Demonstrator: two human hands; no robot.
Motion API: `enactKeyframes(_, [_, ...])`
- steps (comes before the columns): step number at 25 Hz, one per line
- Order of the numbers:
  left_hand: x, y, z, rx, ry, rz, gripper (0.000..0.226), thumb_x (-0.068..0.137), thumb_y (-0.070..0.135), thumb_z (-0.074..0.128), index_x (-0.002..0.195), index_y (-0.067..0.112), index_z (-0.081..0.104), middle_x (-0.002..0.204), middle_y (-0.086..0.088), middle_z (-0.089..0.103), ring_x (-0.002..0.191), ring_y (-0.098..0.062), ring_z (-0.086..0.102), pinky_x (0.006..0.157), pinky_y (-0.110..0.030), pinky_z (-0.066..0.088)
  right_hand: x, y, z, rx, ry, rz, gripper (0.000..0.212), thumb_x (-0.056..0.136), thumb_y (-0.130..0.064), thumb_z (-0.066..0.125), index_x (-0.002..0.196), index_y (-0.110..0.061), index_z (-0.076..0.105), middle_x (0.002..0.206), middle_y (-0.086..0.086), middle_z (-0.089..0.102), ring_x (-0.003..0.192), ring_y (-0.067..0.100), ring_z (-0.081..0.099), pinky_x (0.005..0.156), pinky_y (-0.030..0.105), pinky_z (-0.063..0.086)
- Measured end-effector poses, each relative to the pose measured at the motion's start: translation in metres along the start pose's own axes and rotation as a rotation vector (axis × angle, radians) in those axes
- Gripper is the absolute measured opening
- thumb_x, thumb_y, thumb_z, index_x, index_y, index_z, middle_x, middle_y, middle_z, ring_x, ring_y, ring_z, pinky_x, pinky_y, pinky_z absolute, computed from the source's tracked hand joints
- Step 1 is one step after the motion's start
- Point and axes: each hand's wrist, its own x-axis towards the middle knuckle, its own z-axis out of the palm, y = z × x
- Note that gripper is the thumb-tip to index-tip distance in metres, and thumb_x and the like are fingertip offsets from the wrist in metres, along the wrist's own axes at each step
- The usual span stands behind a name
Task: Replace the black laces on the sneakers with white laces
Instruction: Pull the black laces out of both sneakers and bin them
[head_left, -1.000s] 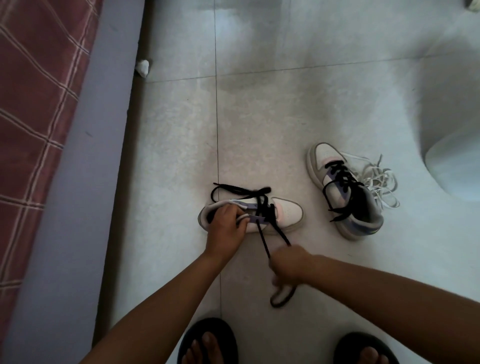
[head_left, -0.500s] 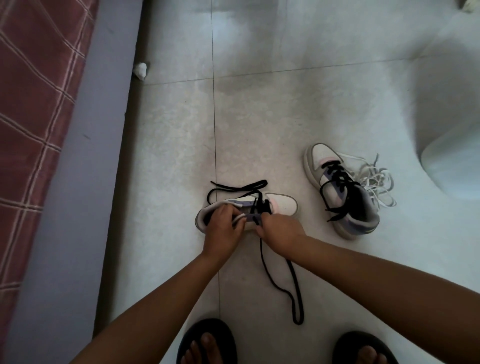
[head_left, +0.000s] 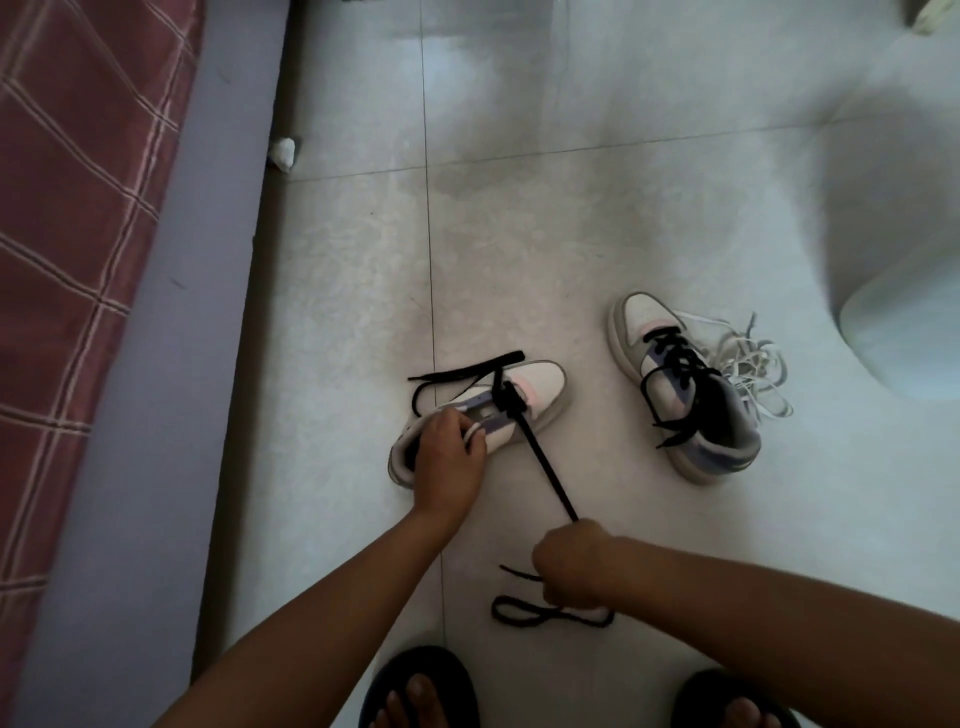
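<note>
Left hand: my left hand (head_left: 451, 457) grips the heel collar of the near sneaker (head_left: 483, 415), pinning it on its side on the floor (head_left: 571, 234).
Right hand: my right hand (head_left: 574, 564) is fisted tight round the black lace (head_left: 545, 465), which runs taut up to the eyelets.
Lace slack: the free end loops on the tile just below that fist; the other end trails off behind the shoe.
Snag risk: I reckon the lace bunches where it crosses the tongue; pull hard at this angle and it may jam in an eyelet.
Slip risk: the shoe looks light, so it could skid on the smooth tile if my grip on the heel eases.
Far sneaker: the second sneaker (head_left: 685, 389) stands upright to the right, black lace still threaded.
White laces: the white laces (head_left: 756, 371) lie tangled against its far side; that knot could cost me time.
Textures: flat woven laces, soft padded uppers, rubbery pale soles, glossy mottled tile.
</note>
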Motion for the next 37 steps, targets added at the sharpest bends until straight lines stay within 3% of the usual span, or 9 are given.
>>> enactKeyframes(4, [-0.025,0.025,0.007,-0.044,-0.147,-0.148,0.014,0.095,0.024,0.051,0.09,0.012,0.054,0.088,-0.003,0.06,0.078,-0.014,0.055,0.065,-0.014,0.04,-0.01,0.053,-0.013,0.302,0.566,0.263,0.029,0.098,-0.03,0.037,0.112,-0.011,0.052,0.115,0.013,0.061,0.105,0.03,0.058,0.072,0.032,0.038])
enactKeyframes(7, [-0.044,0.038,0.002,-0.147,-0.426,-0.1,0.018,0.096,0.03,0.046,0.087,0.021,0.057,0.082,0.0,0.065,0.071,-0.014,0.061,0.065,-0.031,0.052,-0.011,0.082,-0.03,0.71,0.766,0.323,0.022,0.096,-0.035,0.041,0.097,-0.014,0.049,0.101,0.014,0.064,0.094,0.031,0.059,0.064,0.031,0.033])
enactKeyframes(10, [-0.027,0.039,-0.002,-0.016,-0.28,0.063,0.011,0.095,0.028,0.049,0.091,0.021,0.057,0.084,0.003,0.061,0.07,-0.01,0.057,0.063,-0.029,0.048,0.0,0.073,-0.037,0.924,0.74,0.245,0.027,0.091,-0.034,0.052,0.107,-0.014,0.045,0.104,0.011,0.06,0.094,0.029,0.056,0.069,0.033,0.04])
enactKeyframes(14, [0.005,0.031,0.008,0.161,-0.352,0.108,0.03,0.091,0.022,0.057,0.119,0.015,0.05,0.117,-0.003,0.047,0.103,-0.017,0.051,0.086,-0.03,0.046,0.01,0.074,-0.037,0.661,0.718,0.319,0.039,0.086,-0.037,0.057,0.113,-0.013,0.043,0.118,0.012,0.047,0.111,0.031,0.045,0.084,0.039,0.04])
enactKeyframes(20, [0.019,0.033,0.018,0.592,-0.329,0.317,0.026,0.089,0.032,0.052,0.103,0.011,0.058,0.113,-0.009,0.051,0.104,-0.027,0.049,0.083,-0.037,0.041,-0.004,0.083,-0.041,0.704,0.693,0.234,0.024,0.088,-0.04,0.052,0.072,-0.023,0.051,0.095,0.005,0.056,0.098,0.022,0.049,0.079,0.032,0.041])
enactKeyframes(23, [0.02,0.041,0.01,0.525,-0.352,0.211,0.019,0.089,0.03,0.048,0.084,0.013,0.054,0.09,-0.009,0.062,0.088,-0.029,0.058,0.071,-0.034,0.037,-0.026,0.083,-0.041,1.277,0.625,0.053,0.042,0.091,-0.039,0.051,0.058,-0.016,0.06,0.064,0.006,0.066,0.061,0.014,0.06,0.055,0.022,0.045])
enactKeyframes(28, [0.007,0.063,-0.013,-0.098,-0.468,-0.223,0.008,0.094,0.017,0.044,0.09,0.014,0.05,0.082,-0.009,0.062,0.07,-0.019,0.057,0.057,-0.025,0.042,-0.039,0.074,-0.031,2.175,0.098,-0.151,0.034,0.095,-0.032,0.047,0.074,-0.01,0.062,0.085,0.015,0.066,0.083,0.027,0.067,0.073,0.037,0.056])
enactKeyframes(33, [-0.058,0.073,-0.017,-0.445,-0.615,-0.411,0.019,0.097,0.026,0.041,0.113,0.022,0.05,0.101,-0.008,0.063,0.093,-0.02,0.062,0.076,-0.047,0.056,-0.044,0.059,-0.035,2.061,0.192,-0.165,0.035,0.094,-0.028,0.048,0.078,-0.011,0.073,0.079,0.006,0.068,0.071,0.017,0.061,0.07,0.029,0.049])
enactKeyframes(37, [-0.045,0.065,-0.026,-0.604,-0.631,-0.692,0.05,0.097,0.052,0.036,0.1,0.01,0.065,0.087,-0.006,0.064,0.089,-0.022,0.061,0.079,-0.043,0.056,-0.058,0.046,-0.035,1.187,0.646,-0.164,0.035,0.092,-0.022,0.056,0.067,0.0,0.064,0.077,0.024,0.057,0.068,0.021,0.049,0.063,0.028,0.039])
